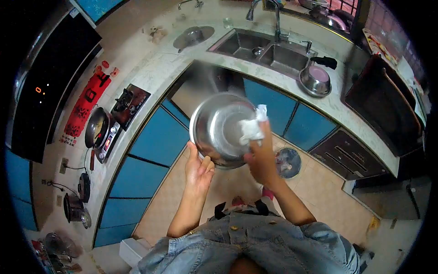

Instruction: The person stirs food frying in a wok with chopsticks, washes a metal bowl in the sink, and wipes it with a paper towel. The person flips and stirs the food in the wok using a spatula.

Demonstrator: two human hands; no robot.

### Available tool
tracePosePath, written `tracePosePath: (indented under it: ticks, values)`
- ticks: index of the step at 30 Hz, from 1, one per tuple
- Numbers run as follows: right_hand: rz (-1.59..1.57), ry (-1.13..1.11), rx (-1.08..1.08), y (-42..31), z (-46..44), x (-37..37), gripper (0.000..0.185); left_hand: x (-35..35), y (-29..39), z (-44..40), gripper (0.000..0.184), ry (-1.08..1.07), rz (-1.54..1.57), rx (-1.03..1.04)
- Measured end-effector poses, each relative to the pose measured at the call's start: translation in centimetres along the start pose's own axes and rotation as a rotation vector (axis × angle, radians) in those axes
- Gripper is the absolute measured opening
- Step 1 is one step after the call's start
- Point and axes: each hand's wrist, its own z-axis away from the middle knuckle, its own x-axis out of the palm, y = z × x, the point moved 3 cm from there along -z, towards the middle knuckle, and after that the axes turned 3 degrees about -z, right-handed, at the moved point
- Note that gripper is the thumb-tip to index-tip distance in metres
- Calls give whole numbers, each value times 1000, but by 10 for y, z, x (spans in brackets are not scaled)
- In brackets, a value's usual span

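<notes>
Hiding most of its own fingertips, the right hand (262,160) is smeared by motion blur, so the exact set of its fingers is hard to make out. It is closed around a crumpled white cloth (251,129), which lies against the right part of a metal bowl (222,125). The left hand (199,170) is clamped on the bowl's lower left edge, thumb up along the rim and the other fingers folded; whatever part of them reaches behind the metal is out of sight. The two hands are apart, one on each side of the bowl. The bowl is held in the air in front of the person's body, above the floor (235,188) and out from the blue cabinets (148,134). It is round, silver and shiny, with bright streaks, darker reflections and a pale rim at the left; whether its inside or outside faces the camera is hard to tell. On the floor, a round bin (288,162) shows just beside the right hand, its contents unclear.
</notes>
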Motion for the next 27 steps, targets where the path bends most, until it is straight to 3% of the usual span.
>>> tracePosePath:
  ticks: [3, 9, 13, 19, 23, 25, 27]
  values:
    - [159, -156, -66, -15, 12, 9, 43, 3, -3, -5, 33, 66, -26, 70]
    - [100, 152, -372, -37, -8, 21, 32, 25, -7, 2, 34, 136, -117, 230]
    - [194, 192, -404, -53, -37, 17, 24, 33, -9, 5, 35, 107, -245, 312]
    - [191, 116, -285, -49, -64, 6, 22, 31, 4, 9, 32, 139, -214, 359]
    - [216, 140, -217, -2, -72, 3, 21, 30, 4, 14, 30, 170, -172, 344]
    - [-354, 85, 149, 17, -68, -3, 21, 29, 2, 13, 29, 173, -178, 334]
    - [-406, 149, 210, 41, -52, 4, 20, 22, -2, 11, 29, 170, -175, 298]
